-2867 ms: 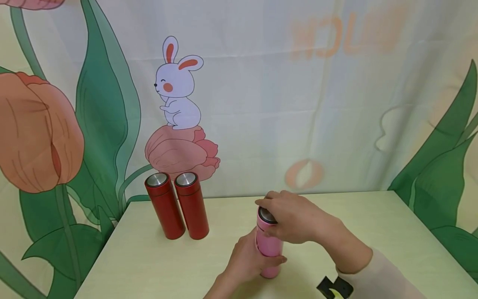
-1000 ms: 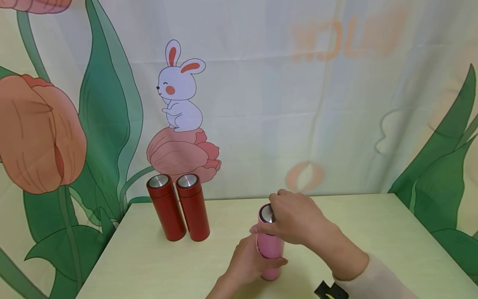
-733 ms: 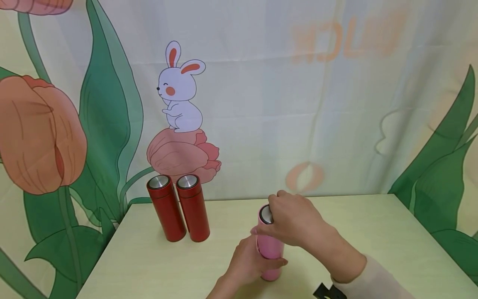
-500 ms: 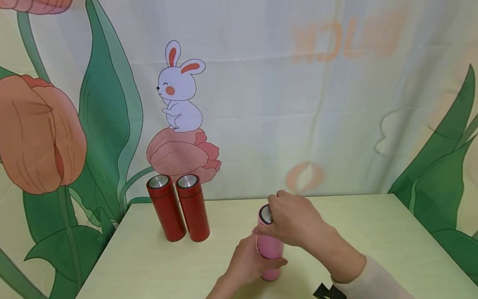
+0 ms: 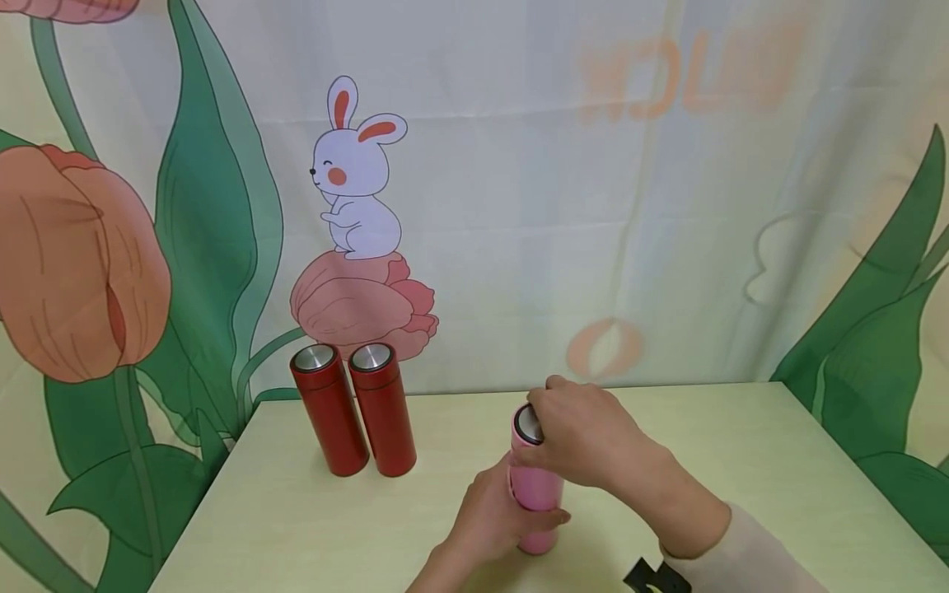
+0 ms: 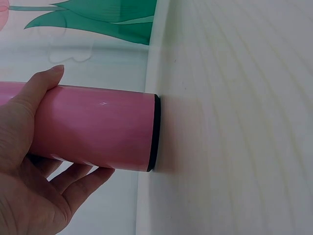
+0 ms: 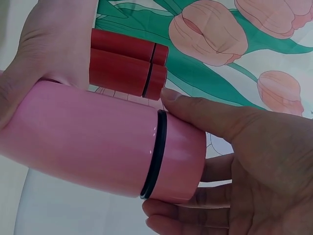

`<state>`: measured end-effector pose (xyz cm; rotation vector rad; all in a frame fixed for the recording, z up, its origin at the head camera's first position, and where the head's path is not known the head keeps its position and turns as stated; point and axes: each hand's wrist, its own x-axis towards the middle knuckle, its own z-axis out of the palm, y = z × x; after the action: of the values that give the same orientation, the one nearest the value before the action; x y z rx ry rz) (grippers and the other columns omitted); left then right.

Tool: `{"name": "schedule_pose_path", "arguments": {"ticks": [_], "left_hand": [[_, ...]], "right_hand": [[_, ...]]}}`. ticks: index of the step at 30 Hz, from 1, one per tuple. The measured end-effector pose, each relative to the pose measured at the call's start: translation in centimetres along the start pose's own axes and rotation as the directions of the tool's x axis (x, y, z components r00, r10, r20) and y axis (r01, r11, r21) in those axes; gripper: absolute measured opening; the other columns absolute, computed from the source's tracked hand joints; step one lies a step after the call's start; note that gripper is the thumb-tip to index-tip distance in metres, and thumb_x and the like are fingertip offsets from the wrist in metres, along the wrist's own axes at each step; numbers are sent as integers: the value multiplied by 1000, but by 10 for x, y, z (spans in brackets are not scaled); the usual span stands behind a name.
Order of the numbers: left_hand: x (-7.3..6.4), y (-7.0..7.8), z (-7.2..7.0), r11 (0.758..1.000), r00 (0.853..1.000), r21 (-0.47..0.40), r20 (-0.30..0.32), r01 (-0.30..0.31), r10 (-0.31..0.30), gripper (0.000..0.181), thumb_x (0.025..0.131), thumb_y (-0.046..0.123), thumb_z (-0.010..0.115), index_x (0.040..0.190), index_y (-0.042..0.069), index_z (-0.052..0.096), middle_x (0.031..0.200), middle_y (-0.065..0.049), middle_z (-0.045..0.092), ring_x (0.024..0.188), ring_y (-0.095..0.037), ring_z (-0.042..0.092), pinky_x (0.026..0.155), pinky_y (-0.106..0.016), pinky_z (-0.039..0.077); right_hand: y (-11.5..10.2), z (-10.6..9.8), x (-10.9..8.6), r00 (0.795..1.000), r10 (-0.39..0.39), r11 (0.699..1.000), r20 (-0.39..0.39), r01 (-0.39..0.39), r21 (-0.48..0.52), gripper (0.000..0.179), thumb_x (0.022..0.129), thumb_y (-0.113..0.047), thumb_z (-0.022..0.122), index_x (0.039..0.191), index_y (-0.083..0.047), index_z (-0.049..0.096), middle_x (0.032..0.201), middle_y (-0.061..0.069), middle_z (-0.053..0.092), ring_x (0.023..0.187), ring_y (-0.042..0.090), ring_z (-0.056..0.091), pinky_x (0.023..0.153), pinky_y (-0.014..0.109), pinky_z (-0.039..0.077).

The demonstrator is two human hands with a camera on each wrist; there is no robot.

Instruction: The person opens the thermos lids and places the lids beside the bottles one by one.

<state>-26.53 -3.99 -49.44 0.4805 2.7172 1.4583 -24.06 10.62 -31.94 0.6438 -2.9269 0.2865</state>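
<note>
A pink thermos [image 5: 537,489] stands upright on the pale table, right of the middle. My left hand [image 5: 485,512] grips its body, thumb on one side and fingers on the other. In the left wrist view, the black-edged base of the pink thermos [image 6: 98,126] meets the tabletop. My right hand [image 5: 593,432] holds the lid, whose silver top [image 5: 528,423] is partly covered by the fingers. The right wrist view shows thumb and fingers on either side of the pink lid [image 7: 183,154], with a black ring [image 7: 155,154] between lid and body.
Two red thermoses, one [image 5: 330,424] beside the other [image 5: 385,424], stand near the table's back left. Behind the table [image 5: 296,535] hangs a curtain [image 5: 504,206] printed with tulips and a rabbit. A black device [image 5: 656,576] sits at the right sleeve.
The right hand has turned on the lid since the earliest frame, uncovering more of its silver top. Its thumb, sticking out leftward a second ago, now lies closer against the lid. The left hand stays put.
</note>
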Motion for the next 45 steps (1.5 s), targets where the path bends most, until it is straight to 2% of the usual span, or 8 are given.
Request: {"name": "schedule_pose_path", "arguments": {"ticks": [7, 13, 16, 19, 23, 30, 34, 45], "left_hand": [[-1, 0, 0, 1000, 1000, 4, 3, -4, 4, 70, 71, 54, 91, 129, 33, 57, 103, 16, 70, 94, -3, 65, 82, -30, 53], [0, 0, -1, 1000, 1000, 14, 2, -7, 7, 72, 70, 57, 90, 128, 31, 57, 105, 15, 70, 95, -4, 65, 84, -32, 53], [-1, -1, -1, 1000, 1000, 15, 1, -10, 10, 72, 70, 57, 90, 128, 31, 56, 106, 15, 70, 96, -4, 66, 85, -32, 53], [-1, -1, -1, 1000, 1000, 17, 0, -20, 20, 72, 70, 57, 90, 128, 30, 56, 106, 15, 70, 97, -4, 66, 86, -32, 53], [0, -2, -1, 999, 1000, 23, 0, -29, 29, 72, 70, 58, 90, 128, 30, 56, 106, 15, 70, 96, -4, 66, 86, -32, 53], [0, -2, -1, 999, 1000, 30, 6, -23, 23, 73, 69, 60, 89, 127, 30, 56, 104, 17, 70, 95, -3, 65, 85, -32, 52], [0, -2, -2, 999, 1000, 30, 7, -26, 26, 72, 69, 60, 89, 127, 31, 57, 104, 17, 70, 95, -2, 64, 85, -31, 52], [0, -3, -1, 999, 1000, 16, 9, -28, 28, 69, 70, 59, 89, 125, 33, 58, 102, 18, 69, 93, -2, 64, 84, -31, 51]], "right_hand": [[2, -5, 0, 998, -35, 999, 52, 33, 24, 36, 77, -39, 90, 88, -15, 64, 82, -3, 54, 66, 13, 52, 64, 31, 47], [3, -8, 0, 995, -69, 997, 77, 67, 29, 31, 81, -32, 88, 90, -16, 64, 83, -4, 54, 69, 12, 53, 65, 29, 47], [3, -9, 0, 993, -80, 997, 90, 78, 26, 30, 82, -30, 87, 97, -14, 66, 85, -4, 56, 72, 12, 55, 67, 30, 49], [3, -10, 1, 991, -83, 996, 103, 81, 20, 38, 83, -30, 86, 111, -11, 70, 91, -2, 60, 79, 13, 59, 73, 32, 52], [3, -10, 1, 989, -85, 996, 118, 84, 14, 53, 84, -28, 85, 129, -6, 67, 100, 0, 65, 89, 17, 64, 80, 35, 55], [4, -9, 2, 984, -112, 994, 141, 108, 32, 63, 85, -23, 85, 140, -3, 62, 121, 7, 69, 106, 23, 68, 92, 39, 57], [6, -9, 3, 978, -140, 990, 156, 133, 50, 66, 84, -19, 85, 143, -3, 59, 131, 10, 68, 114, 25, 67, 96, 39, 57], [14, -9, 2, 959, -236, 969, 159, 220, 109, 58, 84, -4, 77, 140, -6, 62, 132, 6, 67, 112, 22, 67, 94, 37, 56]]}}
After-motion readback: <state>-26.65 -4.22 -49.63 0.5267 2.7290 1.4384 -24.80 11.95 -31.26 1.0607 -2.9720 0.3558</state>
